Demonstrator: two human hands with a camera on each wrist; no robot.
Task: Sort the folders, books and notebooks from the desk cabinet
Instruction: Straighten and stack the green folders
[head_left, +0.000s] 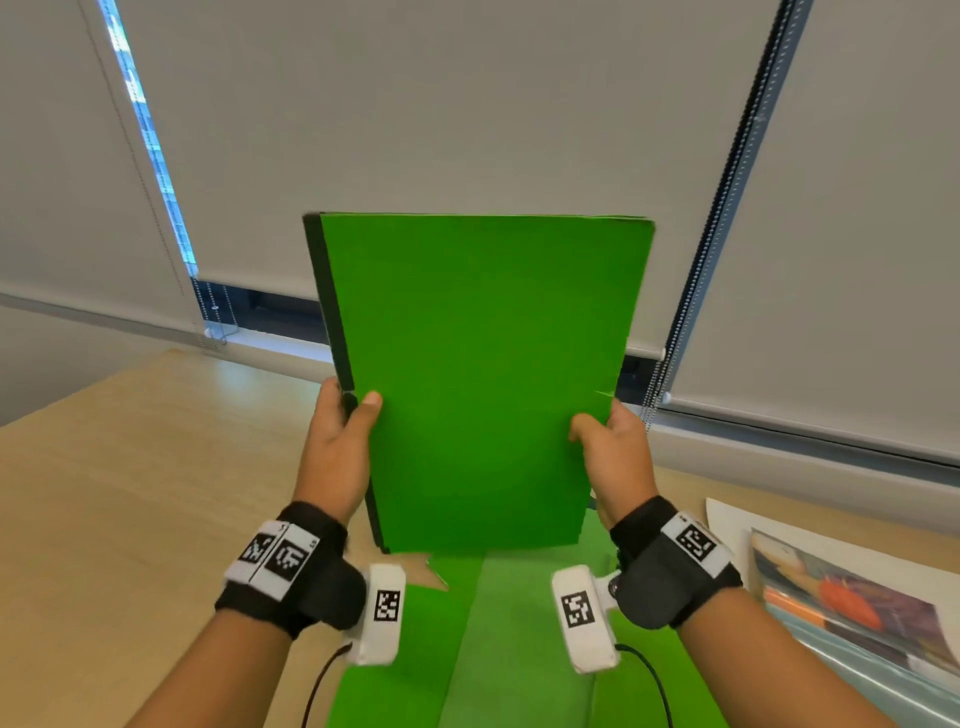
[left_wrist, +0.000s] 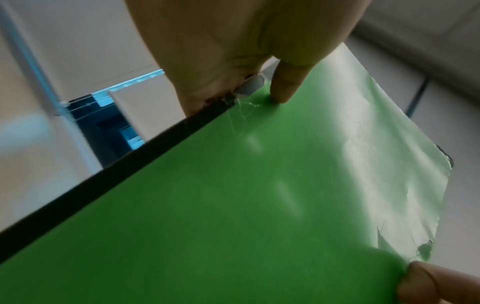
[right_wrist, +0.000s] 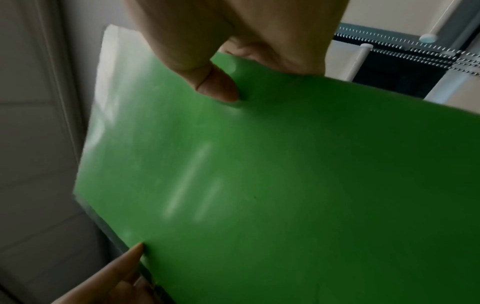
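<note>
A green folder (head_left: 478, 374) with a black spine is held upright in front of me, above the desk. My left hand (head_left: 340, 441) grips its black spine edge, thumb on the front cover. My right hand (head_left: 613, 447) grips the opposite, frayed edge, thumb on the cover too. The left wrist view shows the green folder (left_wrist: 233, 205) with my left thumb pressed on it near the spine. The right wrist view shows the same folder (right_wrist: 285, 174) with the right thumb on it. The fingers behind the folder are hidden.
More green folders (head_left: 498, 649) lie flat on the wooden desk (head_left: 145, 493) below my hands. A picture-covered book or booklet (head_left: 852, 597) lies on the desk at the right. Grey roller blinds (head_left: 467, 104) with bead chains cover the window behind.
</note>
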